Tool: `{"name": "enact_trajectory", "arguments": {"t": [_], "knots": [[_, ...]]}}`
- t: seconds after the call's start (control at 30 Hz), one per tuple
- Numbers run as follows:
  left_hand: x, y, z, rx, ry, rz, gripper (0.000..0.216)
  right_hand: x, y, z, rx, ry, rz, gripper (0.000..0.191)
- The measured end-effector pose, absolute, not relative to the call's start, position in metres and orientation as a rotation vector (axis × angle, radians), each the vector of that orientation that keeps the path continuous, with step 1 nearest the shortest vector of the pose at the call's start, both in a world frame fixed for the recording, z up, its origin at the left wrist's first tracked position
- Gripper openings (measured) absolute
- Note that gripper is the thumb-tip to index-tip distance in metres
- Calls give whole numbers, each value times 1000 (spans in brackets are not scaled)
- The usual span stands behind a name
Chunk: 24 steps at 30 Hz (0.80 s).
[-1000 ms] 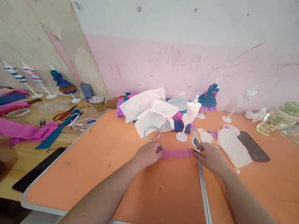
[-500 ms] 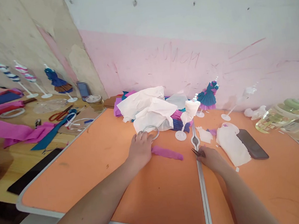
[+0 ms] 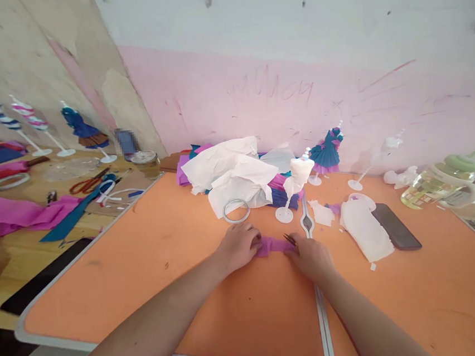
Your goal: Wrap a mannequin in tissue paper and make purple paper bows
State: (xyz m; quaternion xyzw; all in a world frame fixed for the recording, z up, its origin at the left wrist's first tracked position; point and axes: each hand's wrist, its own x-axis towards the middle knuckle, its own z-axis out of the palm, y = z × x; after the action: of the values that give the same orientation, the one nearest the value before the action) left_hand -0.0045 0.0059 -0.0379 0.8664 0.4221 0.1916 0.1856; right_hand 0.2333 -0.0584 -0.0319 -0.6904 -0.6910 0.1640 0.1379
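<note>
A short strip of purple crepe paper [image 3: 274, 245] lies on the orange table [image 3: 177, 245]. My left hand [image 3: 239, 246] pinches its left end, fingers closed on it. At the strip's right end sits my right hand [image 3: 308, 259], closed around small dark scissors [image 3: 289, 239] whose tips touch the paper. A tape ring [image 3: 236, 210] lies just beyond my left hand.
Behind the hands is a heap of white, blue and purple paper [image 3: 237, 175], a white doll stand [image 3: 285, 213], a paper-dressed figure [image 3: 328, 153], a dark phone [image 3: 396, 234] and a clear bottle [image 3: 440, 186]. The left wooden table holds pink paper [image 3: 18, 213] and red scissors [image 3: 89, 184].
My left hand left the tape ring and came back to the strip's left end. My right hand slid left with the scissors to the strip, which now looks shorter between the hands.
</note>
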Motion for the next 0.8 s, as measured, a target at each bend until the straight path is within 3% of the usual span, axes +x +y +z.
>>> {"name": "enact_trajectory", "arguments": {"t": [0.27, 0.4, 0.47, 0.57, 0.67, 0.8], "knots": [[1, 0, -28, 2349, 1111, 595, 7, 243, -58, -24, -1858, -1922, 632, 25], [15, -15, -21, 2173, 1055, 671, 17, 218, -70, -17, -1668, -1880, 787, 43], [20, -22, -20, 2084, 1045, 697, 25, 208, -73, -18, -1653, -1828, 814, 34], [20, -23, -22, 2030, 1037, 737, 33, 217, -63, -17, -1761, -1748, 725, 20], [16, -13, -29, 2062, 1028, 768, 44, 258, -39, -3, -1943, -1658, 537, 26], [14, 4, -43, 2192, 948, 726, 21, 318, -4, 26, -2139, -1591, 267, 43]]}}
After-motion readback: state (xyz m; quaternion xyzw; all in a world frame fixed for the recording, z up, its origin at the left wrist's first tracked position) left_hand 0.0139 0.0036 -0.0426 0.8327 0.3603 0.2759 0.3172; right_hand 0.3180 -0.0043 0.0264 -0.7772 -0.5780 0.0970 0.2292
